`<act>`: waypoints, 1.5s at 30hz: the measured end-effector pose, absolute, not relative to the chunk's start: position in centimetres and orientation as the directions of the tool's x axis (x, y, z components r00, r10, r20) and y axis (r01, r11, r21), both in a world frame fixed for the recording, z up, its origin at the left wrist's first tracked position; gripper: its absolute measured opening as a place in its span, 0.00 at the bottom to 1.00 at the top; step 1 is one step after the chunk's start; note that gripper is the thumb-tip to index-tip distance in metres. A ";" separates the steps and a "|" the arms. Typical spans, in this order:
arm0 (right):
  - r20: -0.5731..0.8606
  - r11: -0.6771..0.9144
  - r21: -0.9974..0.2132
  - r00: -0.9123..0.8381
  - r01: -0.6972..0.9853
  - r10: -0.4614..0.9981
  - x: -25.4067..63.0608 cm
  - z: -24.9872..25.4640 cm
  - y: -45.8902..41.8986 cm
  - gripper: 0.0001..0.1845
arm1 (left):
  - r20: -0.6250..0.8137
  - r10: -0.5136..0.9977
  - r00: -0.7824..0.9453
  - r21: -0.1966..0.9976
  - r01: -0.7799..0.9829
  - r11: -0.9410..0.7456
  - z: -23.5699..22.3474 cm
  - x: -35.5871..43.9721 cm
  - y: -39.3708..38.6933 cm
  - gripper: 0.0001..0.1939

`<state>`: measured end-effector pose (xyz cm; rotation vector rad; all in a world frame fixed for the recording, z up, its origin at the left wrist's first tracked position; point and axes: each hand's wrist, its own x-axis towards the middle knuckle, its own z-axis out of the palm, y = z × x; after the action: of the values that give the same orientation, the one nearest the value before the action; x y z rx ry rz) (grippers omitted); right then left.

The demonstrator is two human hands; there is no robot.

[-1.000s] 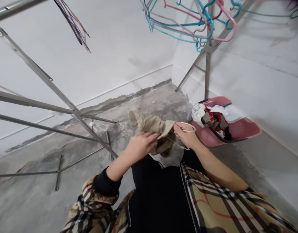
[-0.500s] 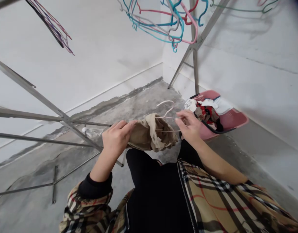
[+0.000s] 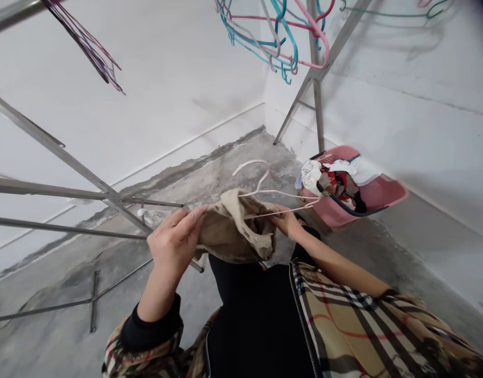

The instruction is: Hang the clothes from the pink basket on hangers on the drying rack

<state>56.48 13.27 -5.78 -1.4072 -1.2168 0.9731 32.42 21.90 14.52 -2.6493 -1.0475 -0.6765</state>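
A khaki garment (image 3: 221, 239) with a paler, rolled edge is stretched between my hands above my lap. My left hand (image 3: 172, 239) is closed on its left end, thumb and fingers pinching the cloth. A pale pink hanger (image 3: 281, 193) has its left part inside the garment's opening. Its hook points up and its right end sticks out past the cloth. My right hand (image 3: 289, 223) grips the garment's right edge just beneath the hanger's lower bar; its fingertips are partly hidden by the fabric.
A pink basket (image 3: 391, 195) with clothes stands on the floor at right, against the wall. Blue, pink and red hangers (image 3: 292, 52) hang overhead, with a thin bundle of purple and black hangers (image 3: 86, 44) at upper left. Metal rack legs (image 3: 113, 195) cross on the left.
My right hand has moved from the hanger's right end down and left onto the garment's edge. The hanger's right end now shows uncovered. My left hand and the garment have shifted slightly left.
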 end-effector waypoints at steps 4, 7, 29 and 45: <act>-0.112 -0.120 -0.993 0.259 0.015 0.959 59.4 -5.0 12.9 0.18 | 0.533 0.613 0.584 0.056 0.698 -0.714 14.2 28.9 22.8 0.10; -0.200 -0.166 -0.977 0.313 -0.134 0.928 61.2 -4.4 12.7 0.15 | 0.569 0.604 0.558 0.060 0.704 -0.708 13.6 26.8 23.3 0.10; 0.254 0.233 -0.689 -0.073 0.686 0.964 63.6 5.9 13.1 0.28 | 0.402 0.809 0.428 0.430 0.692 -0.580 8.8 26.5 22.5 0.10; 0.456 0.392 -0.685 -0.059 0.614 0.888 63.9 7.5 15.2 0.15 | 0.403 0.861 0.310 0.530 0.687 -0.496 9.6 26.2 22.7 0.11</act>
<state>63.85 15.21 7.51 -1.3147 -1.7668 0.3891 26.19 22.74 9.64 -2.7426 -1.6632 -1.1392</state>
